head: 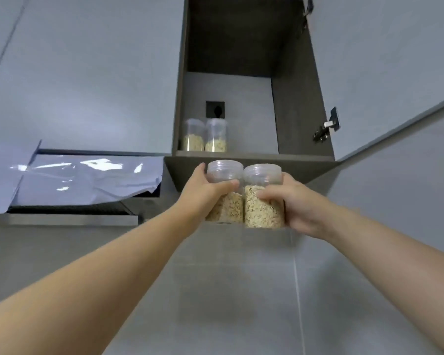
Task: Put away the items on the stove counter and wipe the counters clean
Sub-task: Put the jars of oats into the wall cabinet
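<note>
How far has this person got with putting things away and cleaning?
Done: two oat jars already stand on the open cabinet's shelf. In hand: the left grip holds a third jar and the right grip a fourth jar, side by side just below that shelf. Left: shelving these two; the counters are out of view, so wiping cannot be judged.

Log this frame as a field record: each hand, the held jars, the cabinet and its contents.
left hand: grips left jar, clear, part-filled with grain
right hand: grips right jar, clear, part-filled with grain
held jars: upright, side by side, raised before the cabinet's lower edge, not yet on the shelf
cabinet: door open, dark interior
shelf contents: rear left jar and rear right jar, side by side at the left
range hood: left of cabinet, under blue film
</note>
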A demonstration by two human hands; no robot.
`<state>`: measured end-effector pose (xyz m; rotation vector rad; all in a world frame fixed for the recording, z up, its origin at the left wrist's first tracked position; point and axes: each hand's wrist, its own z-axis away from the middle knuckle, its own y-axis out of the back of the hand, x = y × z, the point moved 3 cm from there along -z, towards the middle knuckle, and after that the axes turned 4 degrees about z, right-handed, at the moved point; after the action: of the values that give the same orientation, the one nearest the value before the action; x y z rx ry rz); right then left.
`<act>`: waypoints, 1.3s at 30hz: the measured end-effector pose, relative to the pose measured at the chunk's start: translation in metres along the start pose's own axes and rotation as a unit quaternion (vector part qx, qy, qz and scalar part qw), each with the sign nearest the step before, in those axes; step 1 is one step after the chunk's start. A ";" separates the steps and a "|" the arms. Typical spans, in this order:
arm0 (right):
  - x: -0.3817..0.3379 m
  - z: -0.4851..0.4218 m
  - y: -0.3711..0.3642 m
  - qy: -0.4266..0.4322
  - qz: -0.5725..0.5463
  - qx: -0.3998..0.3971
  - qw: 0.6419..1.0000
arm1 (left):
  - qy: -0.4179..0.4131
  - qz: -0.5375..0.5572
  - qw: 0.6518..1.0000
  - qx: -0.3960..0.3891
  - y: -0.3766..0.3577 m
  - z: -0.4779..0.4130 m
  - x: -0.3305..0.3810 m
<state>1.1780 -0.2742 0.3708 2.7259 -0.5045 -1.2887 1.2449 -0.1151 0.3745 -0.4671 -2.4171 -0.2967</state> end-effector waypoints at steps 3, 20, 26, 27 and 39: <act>-0.040 -0.012 0.010 0.049 0.017 0.002 0.999 | -0.021 -0.005 0.999 0.025 -0.006 -0.024 0.031; -0.060 -0.159 0.032 0.066 0.264 0.297 0.915 | -0.099 -0.123 0.972 0.175 0.048 -0.082 0.043; -0.053 -0.179 0.015 0.004 0.399 0.276 0.875 | -0.118 -0.126 0.972 0.161 0.060 -0.077 0.035; -0.054 -0.180 0.014 0.002 0.423 0.268 0.866 | -0.117 -0.129 0.973 0.155 0.059 -0.077 0.034; -0.055 -0.147 0.021 0.121 0.424 0.230 0.867 | -0.002 -0.065 0.997 0.042 0.047 -0.069 0.031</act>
<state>1.2523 -0.2852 0.5103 2.3532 -1.8882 -0.6207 1.2805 -0.0866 0.4513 -0.2745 -2.4585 -0.2495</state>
